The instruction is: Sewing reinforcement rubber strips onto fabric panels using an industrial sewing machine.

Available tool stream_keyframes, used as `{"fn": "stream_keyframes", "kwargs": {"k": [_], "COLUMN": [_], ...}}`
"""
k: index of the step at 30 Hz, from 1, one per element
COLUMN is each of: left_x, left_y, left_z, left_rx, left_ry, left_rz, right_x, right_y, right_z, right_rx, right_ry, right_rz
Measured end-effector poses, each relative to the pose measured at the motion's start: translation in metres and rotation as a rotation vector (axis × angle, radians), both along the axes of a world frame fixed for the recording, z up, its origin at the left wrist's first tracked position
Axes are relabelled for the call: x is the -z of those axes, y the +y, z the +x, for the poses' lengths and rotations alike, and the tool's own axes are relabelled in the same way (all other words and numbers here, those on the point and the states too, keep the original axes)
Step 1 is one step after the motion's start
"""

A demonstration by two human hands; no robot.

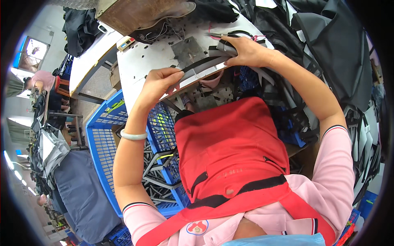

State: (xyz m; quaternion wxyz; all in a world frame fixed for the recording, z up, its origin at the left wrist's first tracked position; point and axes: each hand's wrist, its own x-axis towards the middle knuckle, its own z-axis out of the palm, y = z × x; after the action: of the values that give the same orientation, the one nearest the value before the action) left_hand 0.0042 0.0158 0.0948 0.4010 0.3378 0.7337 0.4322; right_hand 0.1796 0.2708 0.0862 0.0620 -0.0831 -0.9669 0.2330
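My left hand [159, 84] is closed in a pinch on the left end of a black and grey fabric strip [201, 68]. The strip runs along the near edge of the white table [134, 74]. Folded grey and black strips [221, 50] are bunched in my right hand [249, 52], whose thumb and fingers close round them at the strip's other end. Just beyond that hand lies a pair of scissors [214, 35] with dark handles, partly covered by my fingers. A dark metal plate [186, 50] is set in the tabletop behind the strip.
A worn brown machine body [139, 14] stands at the table's far side, with dark scraps scattered round it. Left of my lap is a blue plastic crate [102, 137] holding many strip pieces [158, 178]. Black fabric [332, 57] is heaped at right. Another person [43, 78] sits far left.
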Motion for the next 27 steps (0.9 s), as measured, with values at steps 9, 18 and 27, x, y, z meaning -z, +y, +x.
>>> {"fn": "stream_keyframes", "kwargs": {"k": [9, 18, 27], "left_x": [-0.011, -0.004, -0.003], "left_y": [0.027, 0.044, 0.050], "left_z": [-0.008, -0.031, -0.042], "left_rx": [-0.106, -0.149, -0.181], "left_ry": [0.486, 0.303, 0.176], "left_rz": [0.145, 0.152, 0.195], "right_x": [-0.026, -0.029, -0.032], "right_y": [0.015, 0.029, 0.039], "right_z": [-0.018, -0.034, -0.049], "right_rx": [-0.001, 0.043, -0.023], "right_ry": [0.074, 0.052, 0.076], "right_rz": [0.066, 0.037, 0.023]}}
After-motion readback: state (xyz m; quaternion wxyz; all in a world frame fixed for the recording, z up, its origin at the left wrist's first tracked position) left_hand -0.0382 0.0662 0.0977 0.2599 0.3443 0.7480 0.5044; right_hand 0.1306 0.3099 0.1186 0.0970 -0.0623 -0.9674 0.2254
